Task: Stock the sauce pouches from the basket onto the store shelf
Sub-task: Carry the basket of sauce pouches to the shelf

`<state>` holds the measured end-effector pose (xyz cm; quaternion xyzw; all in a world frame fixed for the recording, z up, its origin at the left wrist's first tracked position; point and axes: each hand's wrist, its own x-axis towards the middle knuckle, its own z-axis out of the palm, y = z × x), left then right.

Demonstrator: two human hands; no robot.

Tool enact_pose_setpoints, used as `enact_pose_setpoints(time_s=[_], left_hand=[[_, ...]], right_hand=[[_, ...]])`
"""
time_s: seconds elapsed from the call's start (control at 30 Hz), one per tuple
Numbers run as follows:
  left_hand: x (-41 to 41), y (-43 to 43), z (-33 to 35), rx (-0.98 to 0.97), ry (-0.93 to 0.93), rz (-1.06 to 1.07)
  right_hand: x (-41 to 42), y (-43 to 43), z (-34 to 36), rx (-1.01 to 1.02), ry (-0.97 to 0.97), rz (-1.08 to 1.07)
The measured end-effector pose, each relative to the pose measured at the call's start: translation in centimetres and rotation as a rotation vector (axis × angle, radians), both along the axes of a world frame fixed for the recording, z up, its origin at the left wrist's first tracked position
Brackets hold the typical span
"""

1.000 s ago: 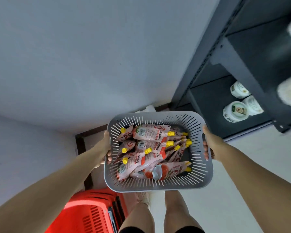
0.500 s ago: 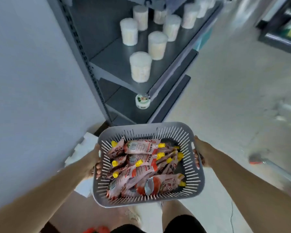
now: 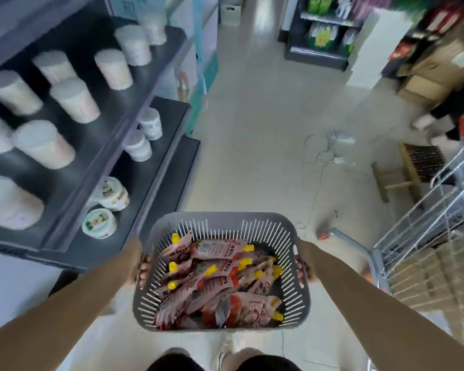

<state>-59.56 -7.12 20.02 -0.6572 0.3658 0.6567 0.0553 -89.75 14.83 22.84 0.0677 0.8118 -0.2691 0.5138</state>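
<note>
A grey slotted plastic basket (image 3: 223, 223) is carried at waist height in the lower middle of the view. It holds several red-and-white sauce pouches (image 3: 220, 249) with yellow caps, lying in a loose pile. My left hand (image 3: 140, 259) grips the basket's left side and my right hand (image 3: 304, 263) grips its right handle slot, fingers curled through. The dark grey store shelf (image 3: 123, 121) stands to the left, its tiers running away from me.
White tubs (image 3: 75, 100) stand in rows on the upper tier; lidded cups (image 3: 99, 223) sit on the lower tier. A wire shopping cart (image 3: 423, 236) is at the right. A broom (image 3: 410, 172), cables and cardboard boxes lie on the tiled aisle floor ahead.
The view has swung from the wall and shelf end to the open aisle. The shelf now sits to the left. Both hands keep the same hold on the basket.
</note>
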Motion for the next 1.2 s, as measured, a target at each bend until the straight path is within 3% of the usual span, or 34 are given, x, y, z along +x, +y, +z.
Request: enact_pose_setpoints(time_s=[0.53, 0.8, 1.2], left_hand=[[-32.0, -21.7, 3.4, -0.055, 0.079, -0.416], [-48.2, -32.7, 5.5, -0.151, 0.007, -0.446], [-71.9, -41.2, 5.6, -0.132, -0.007, -0.41]], right_hand=[[-27.5, -15.2, 2.1, -0.151, 0.035, -0.183], [-40.3, -22.5, 3.4, -0.111, 0.016, -0.35], [-67.2, -32.9, 3.9, -0.11, -0.052, -0.208]])
